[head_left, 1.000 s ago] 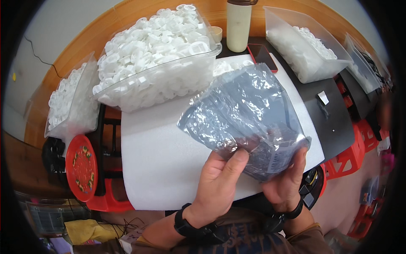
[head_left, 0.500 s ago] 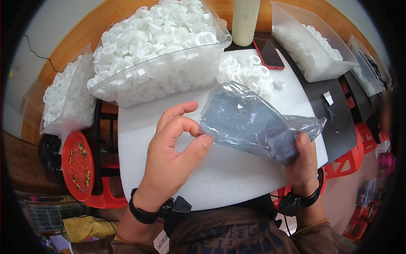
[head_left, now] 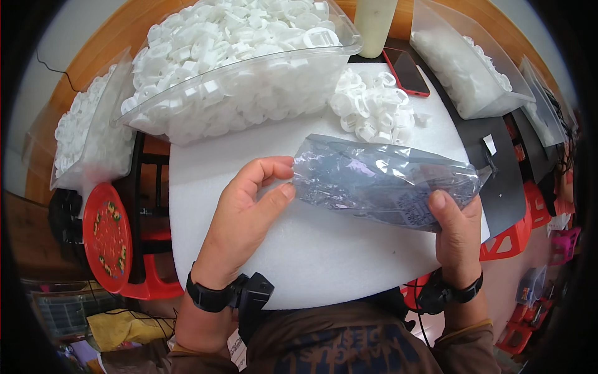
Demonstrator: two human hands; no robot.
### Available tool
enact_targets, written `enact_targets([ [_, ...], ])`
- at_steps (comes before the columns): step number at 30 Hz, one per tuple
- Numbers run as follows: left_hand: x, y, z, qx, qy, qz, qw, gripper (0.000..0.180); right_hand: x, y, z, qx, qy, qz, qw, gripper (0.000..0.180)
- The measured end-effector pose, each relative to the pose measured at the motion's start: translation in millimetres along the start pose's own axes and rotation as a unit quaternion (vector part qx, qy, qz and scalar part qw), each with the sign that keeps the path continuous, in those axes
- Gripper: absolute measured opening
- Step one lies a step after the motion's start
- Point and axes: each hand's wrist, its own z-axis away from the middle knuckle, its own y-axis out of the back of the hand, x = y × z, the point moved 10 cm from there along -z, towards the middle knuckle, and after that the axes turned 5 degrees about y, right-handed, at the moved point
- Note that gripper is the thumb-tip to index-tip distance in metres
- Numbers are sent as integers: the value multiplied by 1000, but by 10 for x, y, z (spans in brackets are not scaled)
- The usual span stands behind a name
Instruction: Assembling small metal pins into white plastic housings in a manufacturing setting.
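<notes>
A clear, bluish-grey plastic bag (head_left: pixel 367 177) stretches sideways above the white padded tabletop (head_left: pixel 249 274). My right hand (head_left: pixel 458 227) grips its right part, with the thumb on top and the fingers hidden beneath. Faint print shows on the film near that thumb. At the bag's left edge is my left hand (head_left: pixel 249 202), thumb and fingers curled but apart, tips next to the film; whether they touch it is unclear. Behind the bag lies a small pile of white plastic ring-shaped parts (head_left: pixel 374 106).
A large clear bin (head_left: pixel 249 81) heaped with similar white parts stands at the back left. Further bins flank the table: one at left (head_left: pixel 112 124), one at back right (head_left: pixel 455 87). A red-edged phone (head_left: pixel 406 71) and a pale cylinder (head_left: pixel 374 28) stand behind. A red stool (head_left: pixel 107 237) is at left.
The bag has gone from raised and crumpled at its left end to flatter and more level. My left thumb and fingers have moved apart. My right hand has shifted slightly right.
</notes>
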Motion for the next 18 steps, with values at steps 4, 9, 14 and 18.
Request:
enact_targets([
  [4, -15, -23, -1, 1, 13, 8, 1000, 29, -102, -82, 16, -24, 10, 39, 999, 40],
  [9, -38, 8, -64, 22, -53, 126, 990, 42, -253, -152, 28, -30, 38, 55, 997, 44],
  [14, -14, -45, -73, 29, -49, 150, 987, 53, -408, -202, 17, -42, 83, 99, 991, 44],
  [18, 0, -80, -108, 28, -51, 152, 987, 60, -527, -213, -49, -37, 108, 116, 987, 44],
])
